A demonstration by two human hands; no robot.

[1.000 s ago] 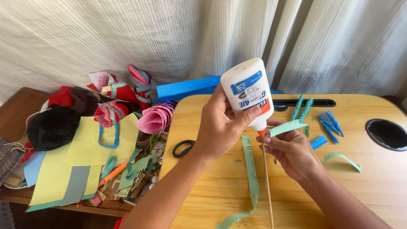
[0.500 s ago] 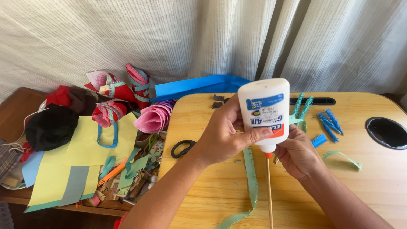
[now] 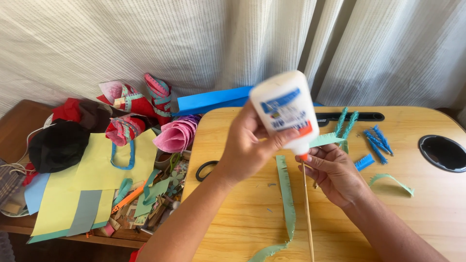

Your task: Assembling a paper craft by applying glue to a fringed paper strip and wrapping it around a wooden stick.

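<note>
Two hands worked over the desk (image 3: 437,204) middle: left hand (image 3: 247,148) gripped an upturned glue bottle (image 3: 286,111), nozzle touching a thin wooden stick (image 3: 307,213); right hand (image 3: 335,174) pinched the stick and a green paper strip (image 3: 326,140).

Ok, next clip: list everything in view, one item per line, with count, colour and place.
glue bottle: one, white, inverted in left hand, nozzle at stick tip
wooden stick: one, tan, held by right hand
fringed paper strip: one long, green, on tray table
blue fringed pieces: several, table's right
scissors handle: black, table's left edge
cup hole: one, black, far right
yellow paper: sheets, side table
paper cones: pink, red, side table
left hand: grip on bottle
right hand: pinching stick
</note>
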